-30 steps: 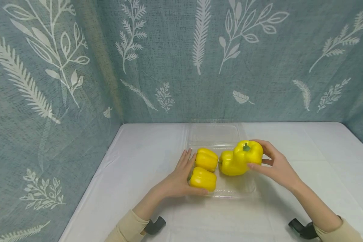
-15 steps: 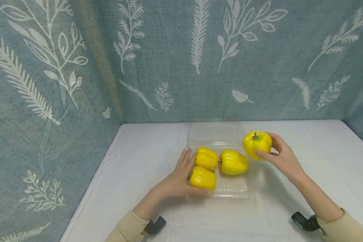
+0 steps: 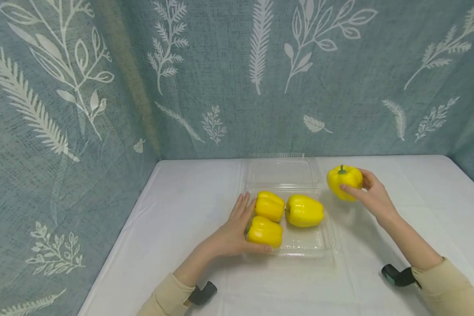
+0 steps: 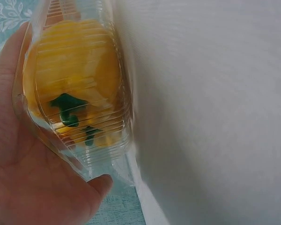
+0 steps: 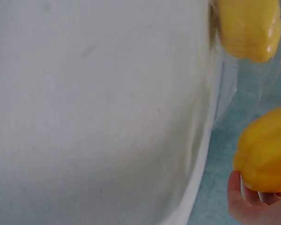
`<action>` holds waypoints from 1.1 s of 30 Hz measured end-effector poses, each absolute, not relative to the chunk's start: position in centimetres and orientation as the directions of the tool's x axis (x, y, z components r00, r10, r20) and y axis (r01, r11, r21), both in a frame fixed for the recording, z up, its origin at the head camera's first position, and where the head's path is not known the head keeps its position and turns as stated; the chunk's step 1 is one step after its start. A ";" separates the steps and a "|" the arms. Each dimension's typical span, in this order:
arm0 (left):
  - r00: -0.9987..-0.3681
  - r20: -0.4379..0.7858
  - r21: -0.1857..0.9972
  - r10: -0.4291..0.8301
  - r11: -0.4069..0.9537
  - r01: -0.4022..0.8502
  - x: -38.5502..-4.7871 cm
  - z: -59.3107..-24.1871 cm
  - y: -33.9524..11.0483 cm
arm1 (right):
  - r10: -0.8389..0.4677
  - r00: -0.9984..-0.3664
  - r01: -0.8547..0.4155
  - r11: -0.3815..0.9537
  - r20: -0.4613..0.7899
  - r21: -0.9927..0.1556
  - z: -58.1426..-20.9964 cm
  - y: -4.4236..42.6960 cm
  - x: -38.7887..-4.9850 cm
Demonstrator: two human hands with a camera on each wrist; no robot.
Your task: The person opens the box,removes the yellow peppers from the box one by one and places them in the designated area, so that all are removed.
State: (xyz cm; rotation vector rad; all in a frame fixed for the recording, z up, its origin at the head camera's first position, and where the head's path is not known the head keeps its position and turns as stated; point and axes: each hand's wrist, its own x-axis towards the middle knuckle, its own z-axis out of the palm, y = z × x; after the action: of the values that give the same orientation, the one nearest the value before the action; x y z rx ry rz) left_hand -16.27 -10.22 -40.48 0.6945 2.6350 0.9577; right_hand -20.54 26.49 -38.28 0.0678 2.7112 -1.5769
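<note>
My right hand (image 3: 374,198) grips a yellow bell pepper (image 3: 339,177) with its green stem up, right of a clear plastic clamshell container (image 3: 300,253). In the right wrist view the fingers (image 5: 234,190) touch the underside of this pepper (image 5: 269,145). My left hand (image 3: 231,237) rests along the container's left side, fingers straight, thumb by the front wall. Inside the container lie a back-left pepper (image 3: 269,205), a front-left pepper (image 3: 265,232) and a right-hand pepper (image 3: 305,211), all on their sides. Green stems (image 4: 68,108) show through the wall in the left wrist view.
The container's lid (image 3: 280,172) lies folded back behind its base. A white cloth (image 3: 189,188) covers the table, and a blue-green leaf-patterned curtain (image 3: 229,66) hangs behind and at the sides. Black wrist mounts (image 3: 203,293) sit on both forearms.
My right hand has carried its pepper back and to the right, away from the pepper it overlapped inside the container and past the container's right edge. My left hand has stayed in place.
</note>
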 end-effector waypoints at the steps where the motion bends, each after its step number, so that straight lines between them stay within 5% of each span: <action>1: -0.854 -0.071 0.655 0.515 0.670 0.350 -16.3 -40.5 -10.2 | 0.040 -0.999 0.048 0.500 -0.032 -0.865 -38.3 26.6 -20.7; 33: -0.856 -0.071 0.663 0.513 0.665 0.344 -16.3 -40.7 -10.2 | 0.107 -0.986 0.166 0.676 -0.128 -0.718 -39.4 27.9 -25.0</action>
State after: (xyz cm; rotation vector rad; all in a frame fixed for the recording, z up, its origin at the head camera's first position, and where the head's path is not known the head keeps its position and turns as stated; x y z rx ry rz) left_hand -16.34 -10.23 -40.73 0.6897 2.6303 0.9718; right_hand -25.00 27.86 -39.45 0.2289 2.8062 -1.2134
